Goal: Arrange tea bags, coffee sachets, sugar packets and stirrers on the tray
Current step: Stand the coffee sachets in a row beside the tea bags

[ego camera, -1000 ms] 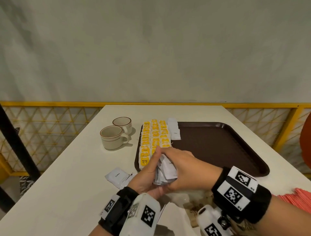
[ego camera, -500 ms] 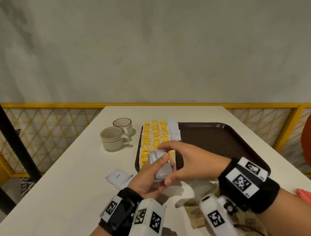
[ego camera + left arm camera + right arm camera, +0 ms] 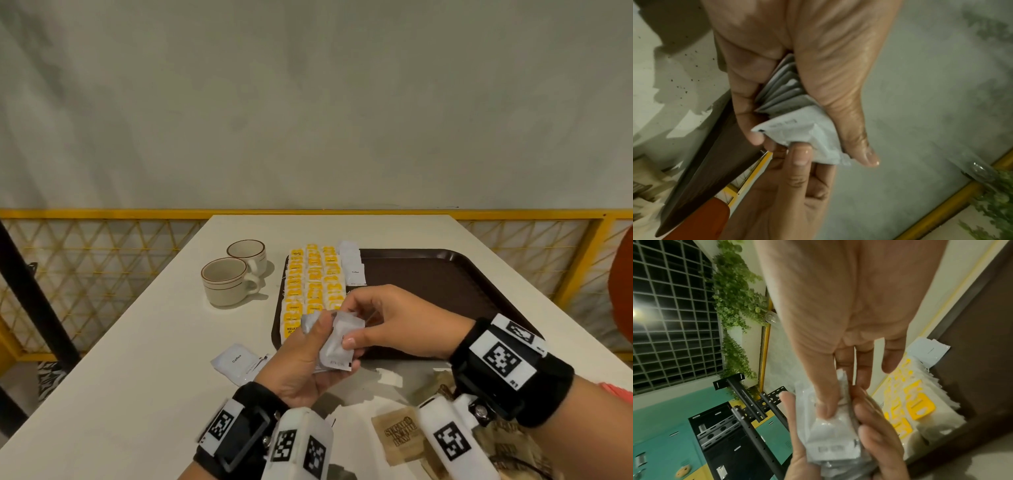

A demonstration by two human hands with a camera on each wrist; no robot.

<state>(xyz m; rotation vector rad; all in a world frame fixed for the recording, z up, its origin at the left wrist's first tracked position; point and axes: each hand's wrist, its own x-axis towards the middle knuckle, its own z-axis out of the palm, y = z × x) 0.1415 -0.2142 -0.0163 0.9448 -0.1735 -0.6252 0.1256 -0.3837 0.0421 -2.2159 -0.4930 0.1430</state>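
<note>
Both hands have lifted slightly toward the tray since half a second ago, and the right hand's grip moved from the stack's side to its top sachet. Left hand (image 3: 301, 363) curls thumb and fingers round a fanned stack of white paper coffee sachets (image 3: 785, 91), held above the white table (image 3: 137, 394), just short of the near edge of the dark brown plastic tray (image 3: 445, 274). Right hand (image 3: 387, 318) pinches the top white sachet (image 3: 337, 339) between thumb and forefinger; other fingers loosely extended. Beyond the hands, rows of yellow-and-white tea bags (image 3: 313, 284) fill the tray's left part, with a few white coffee sachets (image 3: 352, 267) beside them. Left of the left hand, a loose white sachet (image 3: 236, 359) lies on the table. Under the right wrist, brown paper sugar packets (image 3: 400, 435). Farther left, two cream ceramic cups (image 3: 233, 274).
</note>
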